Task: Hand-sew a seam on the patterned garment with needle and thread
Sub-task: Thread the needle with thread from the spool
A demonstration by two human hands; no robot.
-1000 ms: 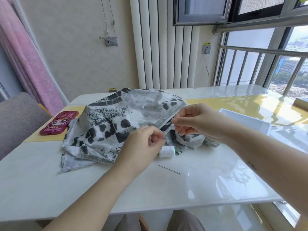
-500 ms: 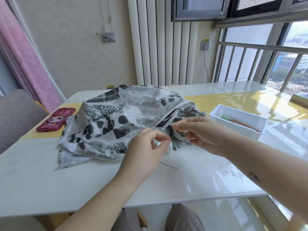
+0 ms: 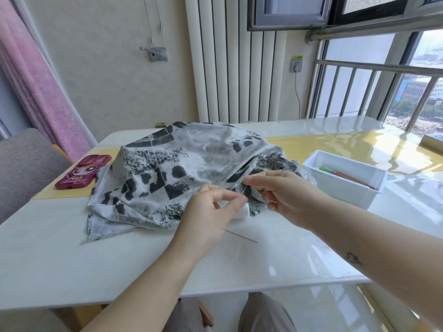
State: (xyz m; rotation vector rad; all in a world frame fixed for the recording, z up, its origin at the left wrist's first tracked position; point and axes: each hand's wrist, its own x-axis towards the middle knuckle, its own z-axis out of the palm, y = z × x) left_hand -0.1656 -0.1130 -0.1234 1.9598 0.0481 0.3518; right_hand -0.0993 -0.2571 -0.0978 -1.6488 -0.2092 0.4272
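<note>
The grey-and-white patterned garment (image 3: 167, 173) with black patches lies heaped on the white table (image 3: 72, 259). My left hand (image 3: 211, 219) pinches a thin needle (image 3: 243, 190) between thumb and forefinger at the garment's near right edge. My right hand (image 3: 280, 190) pinches the fabric fold just above the needle. A white thread spool (image 3: 243, 213) sits on the table partly behind my left hand. A second long needle (image 3: 242, 236) lies loose on the table below my hands.
A white plastic tray (image 3: 345, 188) holding thin coloured tools stands to the right. A dark pink phone case (image 3: 81, 172) lies at the left on a yellow mat. A grey chair is at far left, a radiator and railed window behind the table.
My right hand has moved down and closer to my left hand, uncovering the white tray. The needle now shows between my fingertips. The camera view has shifted slightly.
</note>
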